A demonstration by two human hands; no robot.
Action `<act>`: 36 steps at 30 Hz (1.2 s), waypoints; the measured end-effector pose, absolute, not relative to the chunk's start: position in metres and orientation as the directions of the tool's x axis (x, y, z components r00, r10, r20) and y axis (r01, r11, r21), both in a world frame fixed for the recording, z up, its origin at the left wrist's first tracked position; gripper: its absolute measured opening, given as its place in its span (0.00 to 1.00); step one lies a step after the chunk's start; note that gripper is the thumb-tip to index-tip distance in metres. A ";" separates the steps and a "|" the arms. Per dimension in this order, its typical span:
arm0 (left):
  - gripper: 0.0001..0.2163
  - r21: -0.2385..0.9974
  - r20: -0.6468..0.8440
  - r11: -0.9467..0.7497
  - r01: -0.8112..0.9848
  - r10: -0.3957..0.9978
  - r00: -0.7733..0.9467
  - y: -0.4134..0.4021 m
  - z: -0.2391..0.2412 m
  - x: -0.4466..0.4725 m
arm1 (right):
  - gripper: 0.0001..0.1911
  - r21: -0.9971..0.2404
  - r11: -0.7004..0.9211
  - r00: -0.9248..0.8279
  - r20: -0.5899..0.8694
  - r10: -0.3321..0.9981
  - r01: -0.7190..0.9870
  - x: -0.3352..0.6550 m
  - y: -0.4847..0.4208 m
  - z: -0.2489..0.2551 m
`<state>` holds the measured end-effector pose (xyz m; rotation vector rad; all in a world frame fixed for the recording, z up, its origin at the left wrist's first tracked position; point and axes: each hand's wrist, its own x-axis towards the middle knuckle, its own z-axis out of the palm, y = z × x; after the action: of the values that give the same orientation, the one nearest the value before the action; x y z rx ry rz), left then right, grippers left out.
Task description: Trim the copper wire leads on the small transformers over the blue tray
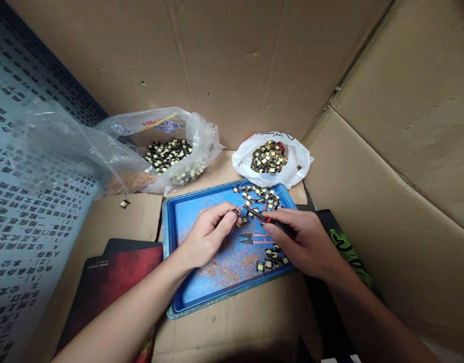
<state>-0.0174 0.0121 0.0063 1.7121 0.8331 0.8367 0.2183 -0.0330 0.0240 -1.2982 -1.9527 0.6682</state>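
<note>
Between the thumb and fingers of my left hand (209, 233) is a small wire-wound transformer (237, 212) with thin leads sticking out. My right hand (305, 242) grips a slim black tool with red trim (257, 214), its narrow tip pointing left, close to the transformer's leads. Whether the tip touches a lead is too small to tell. Both hands are over a blue tray (188, 290). Under the tool lie thread snips (256, 239) with pinkish handles. Several yellow-and-black transformers (270, 259) lie at the tray's lower right, and a looser pile (260, 194) at its upper right.
Copper wire clippings (229, 267) litter the tray. Behind it stand a clear plastic bag (205, 138) and a white bag (241, 164), both holding many transformers. One transformer (125, 203) lies on cardboard at left. Cardboard walls (232, 65) enclose the back and right. A red-black mat (118, 282) is left.
</note>
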 end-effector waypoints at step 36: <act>0.17 0.949 0.219 -0.303 0.084 0.829 0.514 0.009 0.003 -0.019 | 0.13 -0.769 0.300 -0.271 0.171 0.947 0.564 0.223 -0.025 0.033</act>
<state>-0.0192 0.0094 0.0031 1.7312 0.7743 0.9091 0.2235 -0.0253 0.0326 -1.3423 -1.9424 0.7828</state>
